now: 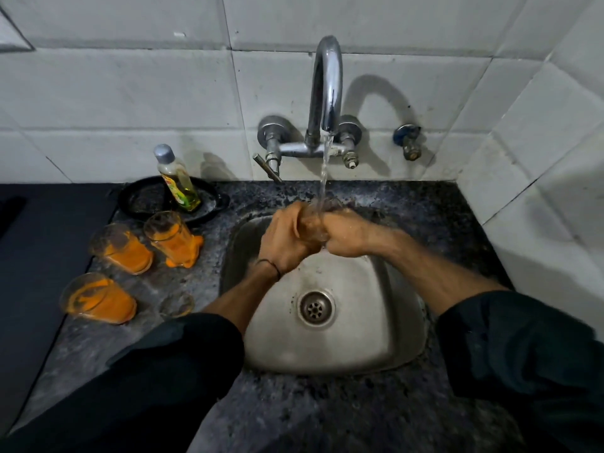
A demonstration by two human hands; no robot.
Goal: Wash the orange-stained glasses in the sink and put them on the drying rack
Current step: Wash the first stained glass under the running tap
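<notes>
The rinsing step was judged to be in hand: a clear drinking glass was held under the stream of water that fell from the curved chrome tap, above the back of the rounded stainless-steel sink. The left hand was curled round the glass from its left side, and the right hand was closed tightly on it from the right; whether any fingers were pushed inside the glass could not be told. Little orange was seen on this glass, so its wash was taken to be nearly done. 3 orange-stained glasses were stood on the dark speckled stone surface to the left of the sink, well apart from the hands, with orange spilled round the foot of 1. What seemed a 4th, clear glass was set just beside the left forearm, too faint to be judged clean. Behind them, a clear plastic bottle of yellow-green dish liquid was stood on a round black tray. No drying rack was shown. The next move was judged to call for the wet glass to be drained, kept in a firm grip, and carried to the rack outside the view; most of the task was reckoned undone.
</notes>
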